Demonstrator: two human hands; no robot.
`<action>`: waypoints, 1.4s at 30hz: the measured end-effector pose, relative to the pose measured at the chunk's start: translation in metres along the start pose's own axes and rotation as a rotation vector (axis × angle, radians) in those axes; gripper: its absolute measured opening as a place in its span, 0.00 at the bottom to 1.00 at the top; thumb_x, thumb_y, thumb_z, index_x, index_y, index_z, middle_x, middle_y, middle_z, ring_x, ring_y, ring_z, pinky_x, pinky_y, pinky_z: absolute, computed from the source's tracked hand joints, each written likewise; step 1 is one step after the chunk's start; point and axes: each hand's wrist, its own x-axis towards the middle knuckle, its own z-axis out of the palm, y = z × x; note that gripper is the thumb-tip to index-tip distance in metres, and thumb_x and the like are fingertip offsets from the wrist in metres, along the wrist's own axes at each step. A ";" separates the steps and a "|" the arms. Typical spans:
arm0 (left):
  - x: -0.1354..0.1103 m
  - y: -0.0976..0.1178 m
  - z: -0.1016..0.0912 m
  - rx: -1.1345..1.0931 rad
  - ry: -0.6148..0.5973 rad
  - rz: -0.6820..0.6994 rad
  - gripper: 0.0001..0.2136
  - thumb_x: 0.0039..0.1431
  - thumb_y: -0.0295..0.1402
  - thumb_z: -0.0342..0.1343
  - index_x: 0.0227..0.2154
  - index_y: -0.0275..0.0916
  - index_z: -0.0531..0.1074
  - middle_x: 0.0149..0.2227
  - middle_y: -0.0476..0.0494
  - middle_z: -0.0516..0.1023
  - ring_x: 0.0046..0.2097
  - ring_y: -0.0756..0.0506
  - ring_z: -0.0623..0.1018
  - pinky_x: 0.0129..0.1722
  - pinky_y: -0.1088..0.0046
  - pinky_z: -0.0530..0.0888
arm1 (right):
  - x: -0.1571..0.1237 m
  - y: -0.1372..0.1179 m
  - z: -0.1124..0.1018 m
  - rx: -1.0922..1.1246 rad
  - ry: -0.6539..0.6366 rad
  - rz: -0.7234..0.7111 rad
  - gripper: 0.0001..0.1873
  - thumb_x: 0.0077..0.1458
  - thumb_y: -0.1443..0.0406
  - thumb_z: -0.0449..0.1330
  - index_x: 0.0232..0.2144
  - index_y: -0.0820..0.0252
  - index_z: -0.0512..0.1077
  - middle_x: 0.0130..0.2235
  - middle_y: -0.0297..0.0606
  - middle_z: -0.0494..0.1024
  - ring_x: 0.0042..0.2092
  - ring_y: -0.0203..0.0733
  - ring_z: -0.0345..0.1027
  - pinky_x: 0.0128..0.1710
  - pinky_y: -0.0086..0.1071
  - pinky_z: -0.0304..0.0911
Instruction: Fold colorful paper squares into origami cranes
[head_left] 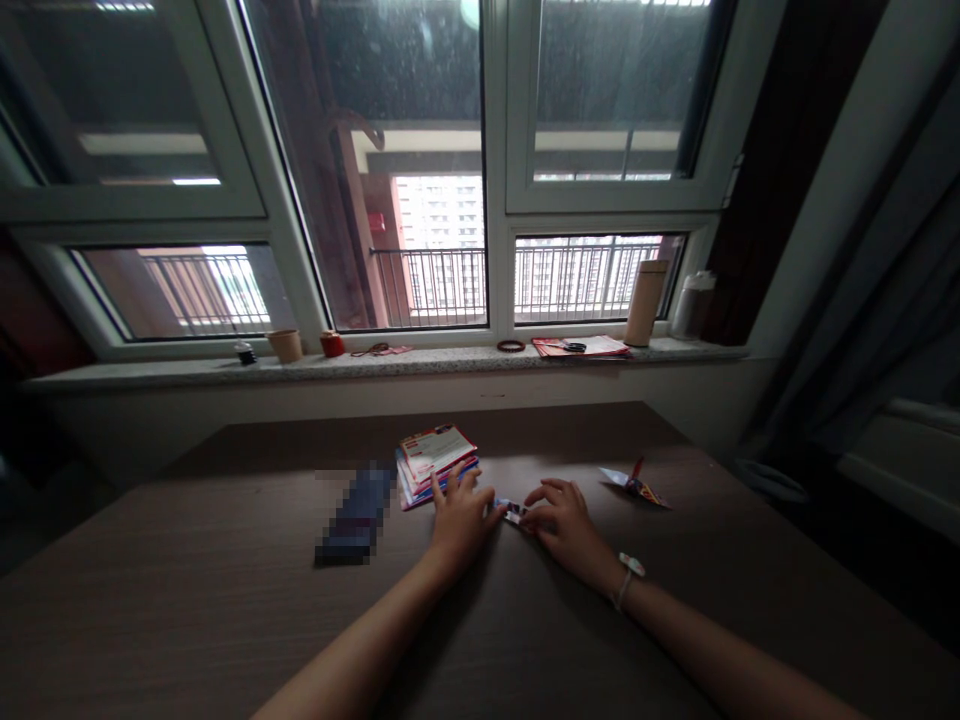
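From the head view, just right of the card stack (429, 452), my curled right hand (564, 525) pinches a small paper (514, 514) my half-spread left hand (461, 522) touches, grip unclear; I judge it light, easily creased, best held by opposite ends.

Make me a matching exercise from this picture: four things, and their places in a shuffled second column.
Things
1. small paper piece
2. stack of printed papers
3. folded paper figure
4. tan bottle

Places
A. on the windowsill, toward its right end
B. on the table, just beyond the left hand
C. between the two hands
D. on the table, out to the right of the right hand

Pairs: 1-C, 2-B, 3-D, 4-A
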 end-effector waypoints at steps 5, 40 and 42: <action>0.001 -0.002 0.002 -0.028 0.008 0.004 0.05 0.55 0.39 0.62 0.35 0.48 0.78 0.53 0.45 0.71 0.61 0.35 0.62 0.61 0.37 0.46 | -0.002 -0.009 -0.004 -0.111 0.046 0.012 0.08 0.55 0.65 0.60 0.32 0.47 0.79 0.44 0.32 0.75 0.57 0.48 0.56 0.64 0.55 0.32; -0.006 0.002 0.015 -0.272 -0.096 0.145 0.14 0.49 0.42 0.66 0.40 0.53 0.77 0.53 0.46 0.71 0.58 0.36 0.65 0.60 0.35 0.46 | 0.006 0.011 -0.004 -0.130 0.003 0.049 0.09 0.58 0.58 0.58 0.39 0.44 0.77 0.45 0.31 0.78 0.56 0.50 0.58 0.62 0.60 0.33; -0.006 0.001 0.016 -0.259 -0.095 0.144 0.11 0.50 0.42 0.66 0.37 0.53 0.79 0.54 0.46 0.71 0.59 0.36 0.64 0.60 0.35 0.44 | 0.006 0.011 -0.004 -0.120 -0.002 0.055 0.09 0.58 0.57 0.59 0.41 0.44 0.76 0.46 0.31 0.77 0.56 0.50 0.58 0.62 0.59 0.34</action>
